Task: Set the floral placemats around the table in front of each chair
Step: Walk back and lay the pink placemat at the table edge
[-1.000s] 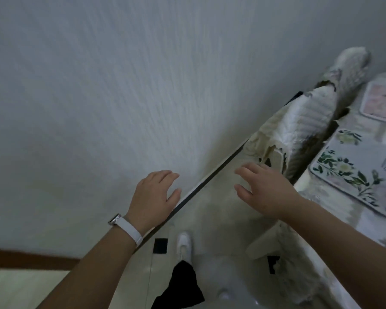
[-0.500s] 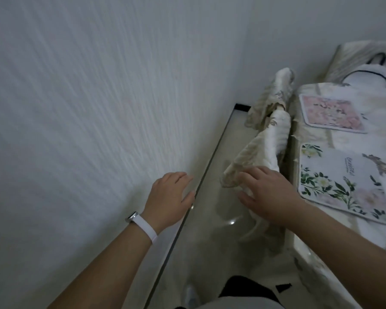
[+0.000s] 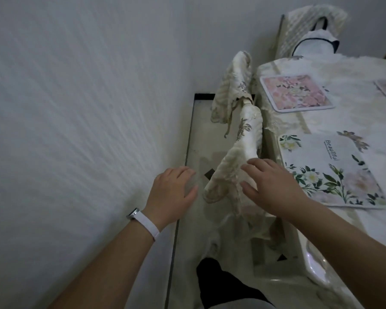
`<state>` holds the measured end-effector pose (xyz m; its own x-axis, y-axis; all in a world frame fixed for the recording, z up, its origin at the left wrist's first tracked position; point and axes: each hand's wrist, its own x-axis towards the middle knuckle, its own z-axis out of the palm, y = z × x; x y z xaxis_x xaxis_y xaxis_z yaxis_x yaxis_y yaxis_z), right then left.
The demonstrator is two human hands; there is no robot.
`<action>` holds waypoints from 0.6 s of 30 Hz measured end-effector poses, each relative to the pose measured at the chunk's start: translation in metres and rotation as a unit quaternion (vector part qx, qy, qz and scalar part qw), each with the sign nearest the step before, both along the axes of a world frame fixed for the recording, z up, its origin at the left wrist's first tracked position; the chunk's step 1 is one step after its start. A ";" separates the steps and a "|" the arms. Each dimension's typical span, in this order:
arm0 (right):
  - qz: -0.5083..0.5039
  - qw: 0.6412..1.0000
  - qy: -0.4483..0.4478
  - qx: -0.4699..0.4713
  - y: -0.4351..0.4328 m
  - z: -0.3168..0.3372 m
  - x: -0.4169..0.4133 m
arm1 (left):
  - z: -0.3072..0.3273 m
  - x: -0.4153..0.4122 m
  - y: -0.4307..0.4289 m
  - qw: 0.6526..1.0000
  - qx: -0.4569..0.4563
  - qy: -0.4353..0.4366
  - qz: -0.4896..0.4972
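On the counter (image 3: 348, 121), the near placemat (image 3: 328, 172) and, behind it, the far placemat (image 3: 296, 92) are laid along the left edge. Just left of the counter, the near chair (image 3: 230, 168) and the far chair (image 3: 234, 85) are set, one beside each placemat. A third chair (image 3: 299, 21) is placed behind the counter's far end.

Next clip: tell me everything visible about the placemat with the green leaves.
The green-leaf placemat is a thin rectangle with rounded corners. Its pale ground is printed with green leaves, white and pink blooms and the word "Beautiful". It lies flat on the tablecloth near the table's edge, in front of the covered chair. Nothing rests on it. The right hand hovers over that chair, beside the mat's near corner, and does not grip it. Whether it brushes the mat's edge is unclear.
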<state>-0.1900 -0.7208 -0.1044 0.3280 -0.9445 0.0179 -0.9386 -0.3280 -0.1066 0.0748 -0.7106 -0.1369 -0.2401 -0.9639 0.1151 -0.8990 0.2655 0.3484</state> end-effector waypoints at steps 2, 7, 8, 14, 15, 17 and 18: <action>-0.010 1.000 -0.017 -0.007 -0.034 -0.008 0.000 | -0.004 0.000 -0.037 1.000 0.002 -0.002 -0.006; -0.041 0.998 -0.051 0.003 -0.118 -0.024 -0.005 | -0.001 -0.009 -0.141 0.999 0.014 -0.020 -0.047; -0.055 0.997 -0.057 0.010 -0.131 -0.024 -0.007 | 0.001 -0.014 -0.161 0.998 0.011 -0.025 -0.059; -0.121 0.991 -0.062 0.004 -0.184 -0.013 -0.039 | 0.019 -0.053 -0.257 0.992 -0.027 -0.004 -0.121; -0.133 0.990 -0.056 -0.002 -0.189 -0.010 -0.048 | 0.022 -0.063 -0.268 0.991 -0.024 -0.001 -0.132; -0.165 0.985 -0.054 -0.014 -0.196 -0.003 -0.066 | 0.028 -0.086 -0.288 0.986 -0.015 0.000 -0.166; -0.185 0.981 -0.060 -0.021 -0.198 0.000 -0.075 | 0.030 -0.097 -0.299 0.982 -0.016 -0.004 -0.188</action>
